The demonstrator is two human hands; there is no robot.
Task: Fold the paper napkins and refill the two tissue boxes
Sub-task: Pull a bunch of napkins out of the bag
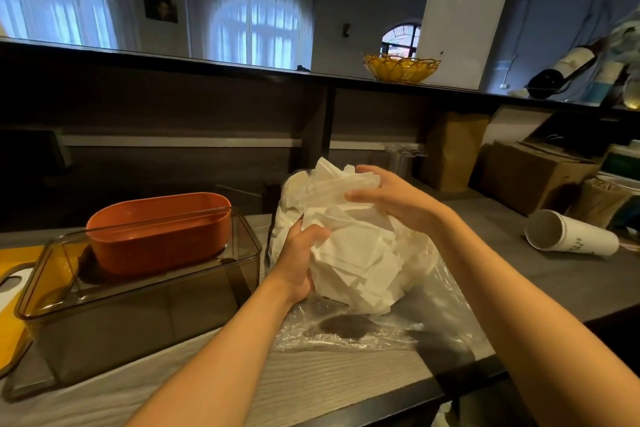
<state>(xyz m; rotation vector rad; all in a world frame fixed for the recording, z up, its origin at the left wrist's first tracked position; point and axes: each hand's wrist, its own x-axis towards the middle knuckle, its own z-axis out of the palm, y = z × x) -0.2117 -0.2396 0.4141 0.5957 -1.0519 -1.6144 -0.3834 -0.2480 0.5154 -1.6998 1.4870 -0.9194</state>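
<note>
On the counter (311,381), right of centre, a loose heap of white paper napkins (353,253) is held between both hands, sitting in an opened clear plastic bag (398,326) that is spread flat beneath it. The left hand (299,258) is curled against the heap's lower left flank, fingers pressed into the paper; the right hand (391,198) is cupped over the upper right, fingers bent round the topmost sheets. Nothing else is held by either hand.

The two tissue boxes lie to the left of the hands — an orange box (159,232) is nested inside a larger smoky transparent box (138,305), both open at the top and apparently unfilled. Their long axes run roughly left to right across the counter, parallel to its front edge. The left hand is the nearer one to them, with only a narrow strip of counter between the bag and the transparent box's right wall.

A sideways carry to the left is therefore judged to be what filling will call for, once sheets have been separated and folded.

A white paper cup (571,236) lies tipped over well to the right.
</note>
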